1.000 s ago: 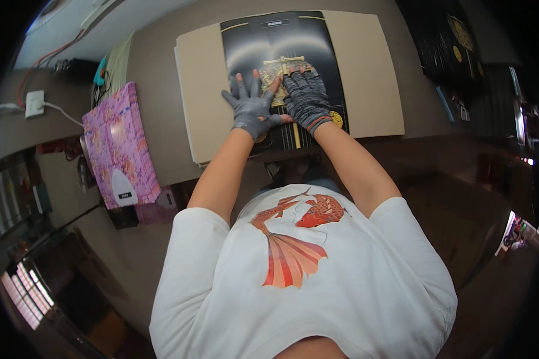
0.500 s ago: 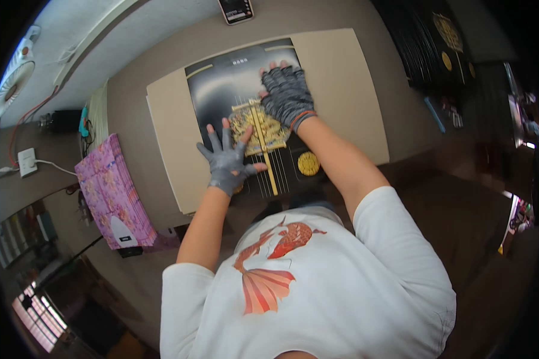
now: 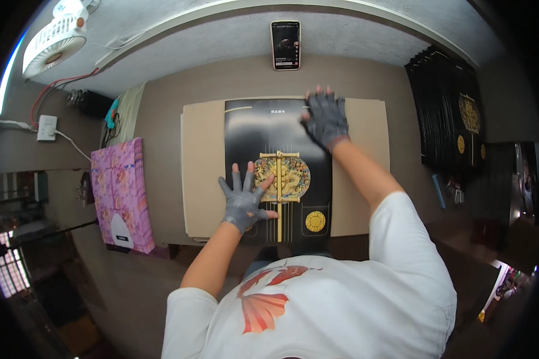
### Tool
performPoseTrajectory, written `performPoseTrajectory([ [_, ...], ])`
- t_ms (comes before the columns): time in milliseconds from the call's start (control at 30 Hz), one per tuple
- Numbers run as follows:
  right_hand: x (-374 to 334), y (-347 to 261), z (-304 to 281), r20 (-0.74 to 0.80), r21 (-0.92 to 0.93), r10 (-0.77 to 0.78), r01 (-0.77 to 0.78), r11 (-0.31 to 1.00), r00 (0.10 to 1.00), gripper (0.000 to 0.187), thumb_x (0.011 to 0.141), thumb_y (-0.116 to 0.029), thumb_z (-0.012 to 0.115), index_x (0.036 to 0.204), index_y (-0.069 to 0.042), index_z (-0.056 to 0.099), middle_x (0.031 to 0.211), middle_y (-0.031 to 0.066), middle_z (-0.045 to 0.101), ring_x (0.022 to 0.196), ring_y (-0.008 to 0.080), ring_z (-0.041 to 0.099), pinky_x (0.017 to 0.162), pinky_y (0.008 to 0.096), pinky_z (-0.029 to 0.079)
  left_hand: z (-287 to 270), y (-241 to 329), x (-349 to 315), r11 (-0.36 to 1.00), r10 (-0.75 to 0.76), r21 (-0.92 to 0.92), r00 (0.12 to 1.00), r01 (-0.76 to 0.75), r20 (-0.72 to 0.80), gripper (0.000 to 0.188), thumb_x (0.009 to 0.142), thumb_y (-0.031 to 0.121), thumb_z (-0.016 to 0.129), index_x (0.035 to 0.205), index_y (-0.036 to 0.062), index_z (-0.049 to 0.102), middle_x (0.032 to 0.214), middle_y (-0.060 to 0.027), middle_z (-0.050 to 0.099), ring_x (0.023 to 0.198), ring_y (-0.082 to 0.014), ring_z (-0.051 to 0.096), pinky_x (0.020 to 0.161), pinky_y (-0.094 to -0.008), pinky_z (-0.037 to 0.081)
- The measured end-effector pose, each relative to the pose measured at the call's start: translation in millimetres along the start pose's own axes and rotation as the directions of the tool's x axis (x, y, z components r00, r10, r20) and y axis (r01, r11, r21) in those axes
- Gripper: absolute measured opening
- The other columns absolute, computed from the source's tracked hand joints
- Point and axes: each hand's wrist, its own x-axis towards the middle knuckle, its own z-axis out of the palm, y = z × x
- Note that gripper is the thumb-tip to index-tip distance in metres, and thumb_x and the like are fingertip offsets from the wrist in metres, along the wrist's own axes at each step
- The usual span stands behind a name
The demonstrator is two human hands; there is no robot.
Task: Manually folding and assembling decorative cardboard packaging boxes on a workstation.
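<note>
A glossy black sheet or folded package (image 3: pixel 245 131), printed with a gold emblem and a round gold seal, lies flat on light brown cardboard (image 3: pixel 362 179). My left hand (image 3: pixel 242 200), in a grey fingerless glove, rests with spread fingers on its lower left part, the thumb reaching over the print. My right hand (image 3: pixel 327 119), in a dark grey fingerless glove and slightly blurred, is stretched flat over the sheet's upper right edge, its fingertips reaching past the cardboard's far edge. Neither hand grips anything.
A phone (image 3: pixel 286 45) stands at the back. Stacked black printed pieces (image 3: pixel 443 113) lie at the right, near a blue tool (image 3: pixel 439 191). On the left are a purple floral package (image 3: pixel 123 197), a white fan (image 3: pixel 55 45) and a white socket block (image 3: pixel 47 128) with cables.
My right hand has slid from beside the emblem to the sheet's upper right edge. The left stays spread on the lower left part. The whole view has tilted and shifted.
</note>
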Motion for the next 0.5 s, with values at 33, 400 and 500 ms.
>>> performPoseTrajectory([
  [33,-37,-11,-13,0.026,-0.003,-0.079,0.079,0.997,0.997,0.067,0.092,-0.052,0.049,0.146,-0.014,0.042,0.156,0.0151,0.034,0.147,0.0359,0.024,0.114,0.0625,0.018,-3,1,1,1.000,-0.009,0.001,1.000,0.009,0.015,0.108,0.057,0.081,0.066,0.151,0.0420,0.031,0.163,-0.0216,0.001,0.146,-0.0534,-0.006,0.103,-0.0788,0.004],
  [400,-299,-82,-46,0.101,0.167,0.132,-0.147,0.975,0.986,0.085,0.079,-0.043,0.070,0.151,-0.015,0.035,0.154,0.0267,0.028,0.144,0.0462,0.023,0.115,0.0616,0.016,2,-8,-2,0.995,-0.010,-0.099,0.998,0.004,-0.061,0.100,0.065,0.078,0.067,0.151,0.0357,0.035,0.163,-0.0203,0.006,0.149,-0.0452,-0.006,0.110,-0.0708,-0.001],
  [500,-307,-99,-53,0.103,0.346,0.228,-0.250,0.904,0.968,0.088,0.077,-0.030,0.074,0.152,-0.012,0.032,0.153,0.0295,0.028,0.141,0.0432,0.031,0.116,0.0530,0.023,33,-31,-19,0.964,-0.012,-0.250,0.922,-0.093,-0.386,0.085,0.075,0.061,0.072,0.144,0.0176,0.049,0.157,-0.0244,0.026,0.147,-0.0400,0.021,0.117,-0.0528,0.018],
])
